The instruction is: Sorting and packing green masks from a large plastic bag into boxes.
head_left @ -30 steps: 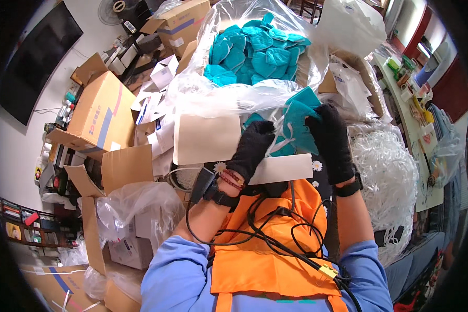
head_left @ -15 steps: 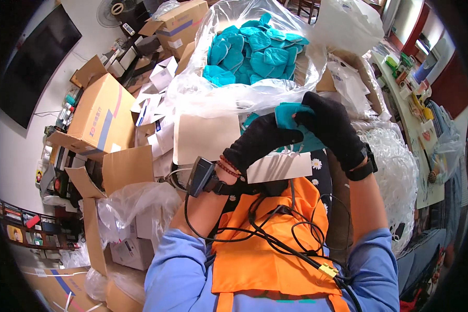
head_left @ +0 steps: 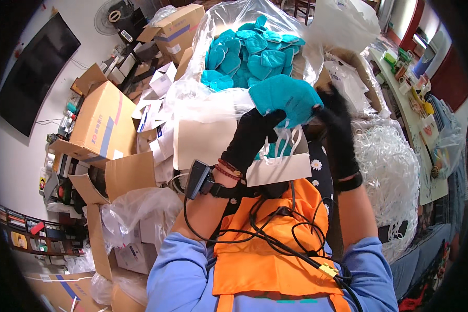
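A teal cup-shaped face mask point(head_left: 287, 100) is held up, spread open, above my lap. My left hand point(head_left: 260, 125), in a black glove, grips its lower left edge with the thumb in front. My right hand point(head_left: 339, 125), also black-gloved and blurred, pinches the mask's right edge with its fingertips. Just below the mask is an open white box point(head_left: 280, 169) with more teal masks point(head_left: 271, 151) inside and white straps point(head_left: 292, 139) looping up by its rim. A large heap of teal masks point(head_left: 255, 52) lies beyond my hands in a carton lined with clear plastic.
Open cardboard cartons point(head_left: 100, 122) and small white boxes point(head_left: 163, 78) crowd the left. White elastic strap point(head_left: 385, 177) is piled at the right, before a long cluttered table point(head_left: 425, 151). Black cables point(head_left: 275, 234) run across my orange apron point(head_left: 265, 260).
The mask has risen from the box and opened out from a folded shape, its front now showing. My left hand has moved to its lower left edge, my right hand to its right side.
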Tool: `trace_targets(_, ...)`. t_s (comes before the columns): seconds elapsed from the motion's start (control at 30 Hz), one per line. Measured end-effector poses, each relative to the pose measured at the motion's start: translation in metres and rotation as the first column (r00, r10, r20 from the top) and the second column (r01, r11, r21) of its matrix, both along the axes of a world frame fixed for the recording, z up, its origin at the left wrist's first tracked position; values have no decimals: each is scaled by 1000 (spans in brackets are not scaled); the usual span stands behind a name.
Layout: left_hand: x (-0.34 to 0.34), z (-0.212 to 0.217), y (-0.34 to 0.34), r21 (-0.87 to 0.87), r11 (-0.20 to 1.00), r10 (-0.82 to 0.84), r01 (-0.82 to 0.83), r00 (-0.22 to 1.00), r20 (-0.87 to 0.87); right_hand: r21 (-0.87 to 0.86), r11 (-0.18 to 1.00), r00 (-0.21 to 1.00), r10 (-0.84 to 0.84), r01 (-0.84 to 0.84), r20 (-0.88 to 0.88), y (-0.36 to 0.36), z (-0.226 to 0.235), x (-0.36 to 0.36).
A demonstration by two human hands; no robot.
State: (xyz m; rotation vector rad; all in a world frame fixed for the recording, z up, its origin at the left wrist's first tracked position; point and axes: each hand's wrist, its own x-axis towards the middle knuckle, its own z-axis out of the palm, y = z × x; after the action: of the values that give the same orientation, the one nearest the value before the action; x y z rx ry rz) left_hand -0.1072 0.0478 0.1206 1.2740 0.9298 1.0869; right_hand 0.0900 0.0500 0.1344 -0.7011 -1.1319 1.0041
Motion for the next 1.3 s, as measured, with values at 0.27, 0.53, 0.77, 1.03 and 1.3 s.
trace_targets(0.27,1,8,-3,135,989,65,-65,998,5,-283,945,950,229,-164,213,-28,-13,-33)
trace_targets(0.53,-10,-2,-11,-241,961,-95,136,980,175,-416,874,818,421,-251,392,-23,-13,-7)
trace_targets(0.77,-9,-62,5,576,812,171,94,905,-389,-662,645,772,617,-383,154,-27,-13,-2)
trace_targets(1.03,30,-48,-45,125,984,155,-124,947,-280,-115,993,656,102,-24,748,-46,-43,4)
trace_targets(1.3,74,-44,-99,220,974,-69,46,993,99,-454,757,817,-568,469,-103,5,-37,197)
